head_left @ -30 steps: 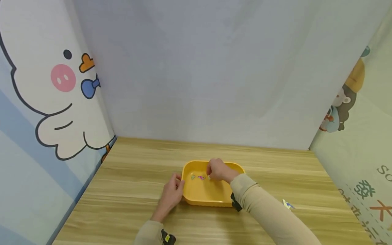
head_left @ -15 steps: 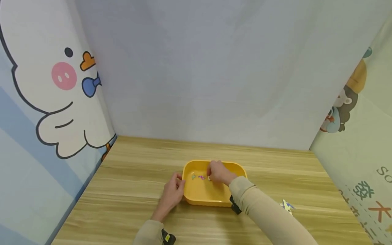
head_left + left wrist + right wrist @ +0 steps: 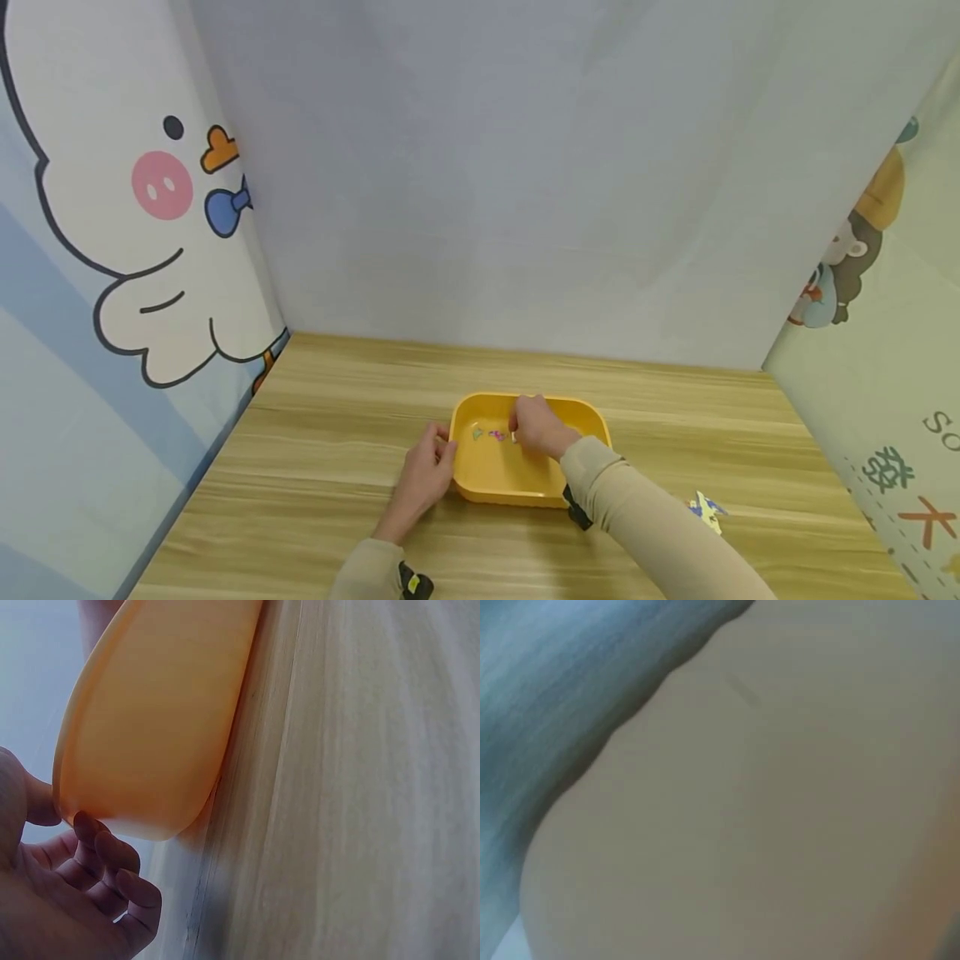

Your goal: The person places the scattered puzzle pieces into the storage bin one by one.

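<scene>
- The yellow tray (image 3: 510, 479) is seen just below the centre of the head view, set on the table (image 3: 337, 400); its right end is partly covered by the right sleeve (image 3: 660, 517).
- The tray's left rim is gripped by the left hand (image 3: 426, 473), thumb and curled fingers being clamped on it; in the left-wrist view this hand is cut off by the left edge.
- The right hand (image 3: 538, 423) is lowered into the tray with bent fingers; their tips are hidden, so whether anything is pinched cannot be told.
- A small white piece (image 3: 514, 437), half covered, is seen at those fingers.
- To its left, a pink piece (image 3: 498, 435) and a greenish piece (image 3: 477, 433) are shown, too small to be identified.
- At lower right, a blue-and-yellow scrap (image 3: 705, 512) is partly covered by the right sleeve.
- The right-wrist view is blurred and filled by close surfaces.
</scene>
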A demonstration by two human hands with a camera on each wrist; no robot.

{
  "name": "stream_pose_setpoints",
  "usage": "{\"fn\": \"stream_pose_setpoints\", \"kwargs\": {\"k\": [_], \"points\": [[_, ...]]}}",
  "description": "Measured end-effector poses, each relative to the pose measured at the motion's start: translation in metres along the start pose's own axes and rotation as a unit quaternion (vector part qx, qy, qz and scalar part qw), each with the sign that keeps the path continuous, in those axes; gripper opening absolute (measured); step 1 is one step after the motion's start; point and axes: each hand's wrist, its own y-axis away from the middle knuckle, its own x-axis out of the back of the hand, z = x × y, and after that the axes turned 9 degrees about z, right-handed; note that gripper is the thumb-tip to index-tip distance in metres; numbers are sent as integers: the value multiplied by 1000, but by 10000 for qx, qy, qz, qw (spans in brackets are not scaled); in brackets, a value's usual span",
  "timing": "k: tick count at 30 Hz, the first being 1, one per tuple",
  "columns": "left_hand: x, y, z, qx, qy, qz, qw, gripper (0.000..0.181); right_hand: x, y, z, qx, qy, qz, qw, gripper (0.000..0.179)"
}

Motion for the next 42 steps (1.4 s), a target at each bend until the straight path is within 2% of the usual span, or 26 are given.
{"fn": "stream_pose_setpoints", "kwargs": {"k": [18,26,33,38,42], "points": [[0,-1,-1,59,-24,-17,10000,12,1,2,-3,-54,-16,136,9999,20],[1,-1,0,141,-59,-18,9999,13,0,2,0,101,52,181,9998,17],[-1,0,2,192,-2,20,9998,12,8,5,2,298,-83,282,9991,19],[-1,1,2,250,17,100,9996,12,14,7,3,185,-178,282,9993,14],[-2,0,2,268,-15,80,9996,13,17,9,4,242,-119,383,9989,12]]}}
